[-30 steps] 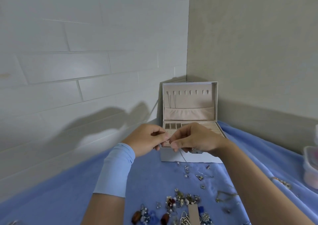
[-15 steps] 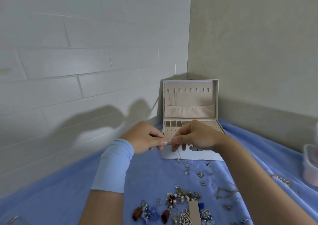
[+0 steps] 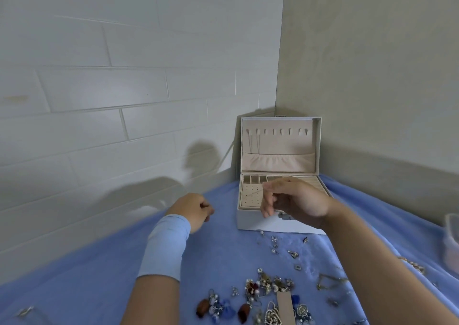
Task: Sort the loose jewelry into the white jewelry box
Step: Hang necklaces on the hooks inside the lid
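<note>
1. The right hand (image 3: 295, 201) hovers at centre right of the frame, directly in front of the white jewelry box (image 3: 278, 221), over its tray; thumb and forefinger pinch one end of a thin chain (image 3: 252, 193).
2. The chain's long axis runs from the pinch down and left across the perforated earring panel (image 3: 251, 195); whether its far end touches the panel I cannot tell.
3. The left hand (image 3: 193, 210) sits left of centre, well apart from the box, fingers loosely curled; it looks empty, though its palm is hidden.
4. The right hand is plainly nearer, so placing the chain is its job; my guess is the hooks in the lid (image 3: 279, 142), above the hand, where two chains hang at the left.
5. The box stands open in the corner, lid upright, cream lining, small compartments along the tray's back; loose jewelry (image 3: 268, 297) lies scattered on the blue cloth (image 3: 99, 275) at lower centre.
</note>
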The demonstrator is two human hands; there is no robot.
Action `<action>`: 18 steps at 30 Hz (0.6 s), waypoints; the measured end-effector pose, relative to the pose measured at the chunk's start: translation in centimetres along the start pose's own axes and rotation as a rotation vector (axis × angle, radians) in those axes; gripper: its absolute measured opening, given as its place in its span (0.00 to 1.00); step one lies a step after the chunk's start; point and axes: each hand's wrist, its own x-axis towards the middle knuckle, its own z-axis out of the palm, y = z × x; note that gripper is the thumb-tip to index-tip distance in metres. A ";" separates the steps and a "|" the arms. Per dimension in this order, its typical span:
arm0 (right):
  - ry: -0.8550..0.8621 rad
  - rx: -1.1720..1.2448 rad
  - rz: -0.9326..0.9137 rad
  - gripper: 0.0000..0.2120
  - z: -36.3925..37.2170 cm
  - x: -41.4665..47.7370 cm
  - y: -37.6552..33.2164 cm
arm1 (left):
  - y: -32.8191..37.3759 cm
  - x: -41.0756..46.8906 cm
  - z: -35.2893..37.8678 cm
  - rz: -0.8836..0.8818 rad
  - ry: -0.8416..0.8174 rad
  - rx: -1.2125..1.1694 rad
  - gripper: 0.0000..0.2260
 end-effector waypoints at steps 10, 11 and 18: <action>0.066 -0.016 0.022 0.14 1.9 0.9 -0.2 | 0.9 -0.1 0.0 0.022 -0.017 0.122 0.10; 0.061 -0.027 0.029 0.14 2.3 1.0 -0.4 | 1.9 -0.4 -0.5 0.092 0.038 -0.026 0.11; 0.052 -0.068 0.031 0.15 3.1 0.5 -1.4 | 6.9 -3.2 -0.8 0.294 -0.206 -0.717 0.11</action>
